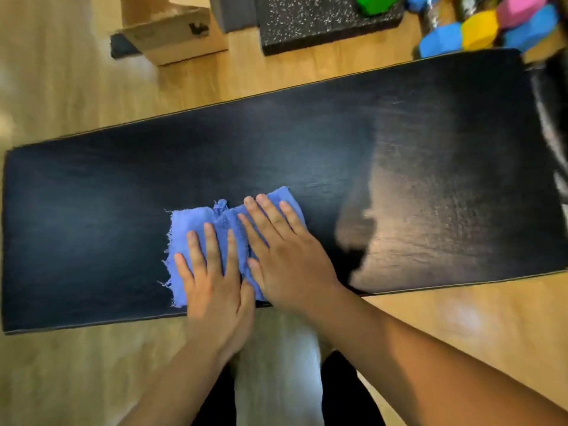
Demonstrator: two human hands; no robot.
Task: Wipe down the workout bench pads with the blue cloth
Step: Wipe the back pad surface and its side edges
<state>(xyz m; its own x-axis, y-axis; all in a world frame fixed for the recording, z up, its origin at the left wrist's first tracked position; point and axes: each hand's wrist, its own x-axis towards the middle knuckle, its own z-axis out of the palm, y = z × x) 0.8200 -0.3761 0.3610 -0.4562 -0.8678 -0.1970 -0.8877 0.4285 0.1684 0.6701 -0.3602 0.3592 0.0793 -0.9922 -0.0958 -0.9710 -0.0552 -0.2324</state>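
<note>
Pressing flat on the blue cloth (187, 232), both hands lie palm down with the fingers straight and slightly spread, so neither one curls around or pinches anything. The left hand (212, 272) covers the near left part of the cloth, its wrist crossing the near long edge of the bench pad (107, 210). The right hand (285, 256) sits just beside it and reaches a little farther toward the far edge, its fingertips ending close to the cloth's far border. The two thumbs are close together between the hands. The cloth is spread out and frayed along its left side, with a small bunched tuft at its far border. It lies against the near long edge of the pad, a little left of the middle of the pad's length. The black pad runs across the view from left to right, and a pale sheen shows on its right half. Beyond the pad's far edge, on the wooden floor (61, 87), stand a cardboard box (172, 32) and a black speckled mat (322, 23). Coloured dumbbells (479, 29) are heaped near the pad's far right corner.
</note>
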